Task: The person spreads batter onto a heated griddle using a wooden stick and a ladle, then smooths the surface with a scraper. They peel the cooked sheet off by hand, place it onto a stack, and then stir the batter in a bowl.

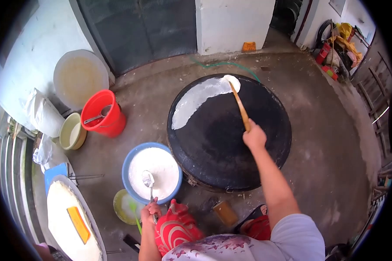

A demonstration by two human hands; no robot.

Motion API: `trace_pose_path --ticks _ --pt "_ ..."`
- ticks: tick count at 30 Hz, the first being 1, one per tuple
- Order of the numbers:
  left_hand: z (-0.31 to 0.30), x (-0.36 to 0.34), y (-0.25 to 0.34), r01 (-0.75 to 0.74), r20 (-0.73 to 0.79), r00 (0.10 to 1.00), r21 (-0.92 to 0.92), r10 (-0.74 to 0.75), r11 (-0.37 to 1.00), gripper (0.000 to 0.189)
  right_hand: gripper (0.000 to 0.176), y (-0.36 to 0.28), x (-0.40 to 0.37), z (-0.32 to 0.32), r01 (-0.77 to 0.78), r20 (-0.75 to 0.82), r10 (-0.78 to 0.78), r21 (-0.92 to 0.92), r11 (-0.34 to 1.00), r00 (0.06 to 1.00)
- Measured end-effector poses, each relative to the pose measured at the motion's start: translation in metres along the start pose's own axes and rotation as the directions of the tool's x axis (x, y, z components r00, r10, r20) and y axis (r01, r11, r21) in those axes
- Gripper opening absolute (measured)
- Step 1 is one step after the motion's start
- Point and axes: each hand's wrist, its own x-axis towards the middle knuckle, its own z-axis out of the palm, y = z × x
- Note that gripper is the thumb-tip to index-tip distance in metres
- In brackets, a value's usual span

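Note:
My right hand [254, 135] is closed around the handle of a wooden spreader [240, 105]. The spreader's far end touches white batter [233, 82] near the top edge of a large round black griddle [231, 139]. A thin curved band of batter [196, 100] runs from there down the griddle's left side. At the lower left, my left hand [150, 211] grips the handle of a metal ladle [148, 178]. The ladle's bowl rests over the white batter in a blue basin [125, 169], beside the griddle.
Left of the griddle stand a red bucket [117, 124] with a ladle and a beige bowl [79, 141]. A green bowl [119, 209] is below the basin. An orange scraper [78, 224] lies on a pale stack [63, 213]. A brick [225, 213] is near my feet.

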Motion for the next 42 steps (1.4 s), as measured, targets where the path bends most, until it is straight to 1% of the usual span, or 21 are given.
trace_pose_path --ticks 1,3,4,5,7,11,14,15,17,18,22,25,26,27,29,33,35,36,38,39,42 --pt "0.002 0.000 -0.002 0.008 0.007 1.000 0.000 -0.008 1.000 0.027 0.055 -0.012 -0.010 0.003 -0.013 -0.009 0.014 0.066 0.998 1.000" --pt "0.004 0.000 -0.003 -0.058 -0.032 0.998 0.003 0.058 0.998 0.027 0.055 -0.048 -0.028 -0.006 0.139 0.058 -0.141 0.052 0.989 0.988" --pt "0.003 0.002 -0.002 -0.059 -0.039 0.997 0.003 0.059 0.998 0.027 0.052 -0.049 -0.016 0.012 0.244 0.004 -0.244 -0.041 0.969 0.970" --pt "0.001 0.004 -0.001 -0.060 -0.046 0.997 0.010 0.060 0.998 0.027 0.052 -0.041 0.003 0.019 0.236 0.007 -0.236 -0.038 0.971 0.972" --pt "-0.003 0.001 0.002 -0.018 0.006 1.000 0.009 0.018 1.000 0.028 0.051 -0.017 0.036 0.011 0.085 -0.061 -0.102 -0.238 0.968 0.993" --pt "-0.006 0.005 0.007 0.033 0.035 0.999 0.005 -0.033 0.999 0.028 0.055 -0.005 -0.016 -0.003 0.059 -0.112 -0.072 -0.113 0.992 0.991" --pt "0.000 0.004 0.003 -0.043 -0.021 0.999 0.009 0.043 0.999 0.028 0.055 -0.024 -0.056 0.009 0.325 0.041 -0.323 -0.051 0.944 0.945" --pt "0.000 0.004 0.003 -0.044 -0.030 0.999 0.014 0.044 0.999 0.028 0.055 -0.020 -0.046 0.009 0.318 0.047 -0.316 -0.047 0.947 0.948" --pt "-0.001 0.001 0.003 0.003 0.008 1.000 0.027 -0.004 1.000 0.029 0.054 -0.001 -0.006 0.004 0.108 -0.026 -0.119 -0.267 0.958 0.993" --pt "-0.001 -0.001 0.003 -0.011 -0.001 1.000 0.032 0.011 0.999 0.028 0.052 0.016 0.004 -0.001 0.064 -0.035 -0.076 -0.273 0.960 0.996" --pt "-0.004 0.004 0.008 0.003 -0.006 1.000 0.020 -0.003 1.000 0.028 0.060 0.003 -0.026 -0.014 -0.045 -0.012 0.044 -0.073 0.996 0.999" --pt "0.001 0.002 0.004 -0.049 -0.050 0.997 0.047 0.052 0.998 0.027 0.055 -0.027 -0.017 0.003 0.191 -0.017 -0.194 -0.110 0.975 0.981" --pt "0.001 0.003 0.002 -0.050 -0.051 0.997 0.052 0.053 0.997 0.027 0.052 -0.020 0.004 0.018 0.220 -0.062 -0.242 -0.252 0.942 0.968" --pt "0.000 0.002 0.001 -0.044 -0.034 0.998 0.059 0.046 0.997 0.027 0.051 -0.013 0.022 0.014 0.126 -0.084 -0.163 -0.334 0.934 0.983" --pt "-0.005 -0.008 0.008 -0.048 -0.032 0.998 0.072 0.051 0.996 0.026 0.052 0.017 0.033 0.000 0.026 -0.072 -0.045 -0.254 0.967 0.996" --pt "-0.001 -0.001 0.007 -0.005 0.007 1.000 0.011 0.005 1.000 0.027 0.059 0.009 -0.042 -0.018 -0.021 -0.093 0.011 -0.107 0.994 0.996" --pt "0.002 -0.001 0.009 -0.086 -0.046 0.995 0.047 0.088 0.995 0.028 0.057 -0.004 -0.063 -0.006 0.152 0.036 -0.149 -0.134 0.979 0.988" --pt "0.004 -0.001 0.008 -0.089 -0.048 0.995 0.052 0.091 0.995 0.028 0.057 -0.001 -0.055 -0.002 0.148 0.038 -0.145 -0.129 0.980 0.989" --pt "0.007 -0.005 0.005 -0.096 -0.038 0.994 0.053 0.099 0.994 0.028 0.056 0.012 -0.025 0.002 0.131 -0.008 -0.139 -0.295 0.947 0.990" --pt "0.005 -0.009 0.006 -0.101 -0.045 0.994 0.060 0.104 0.993 0.028 0.056 0.025 -0.015 -0.009 0.012 -0.024 -0.020 -0.286 0.958 1.000" --pt "0.007 -0.009 0.008 -0.076 0.007 0.997 0.091 0.075 0.993 0.026 0.064 0.045 -0.030 -0.028 -0.046 -0.022 0.042 -0.250 0.967 0.999"
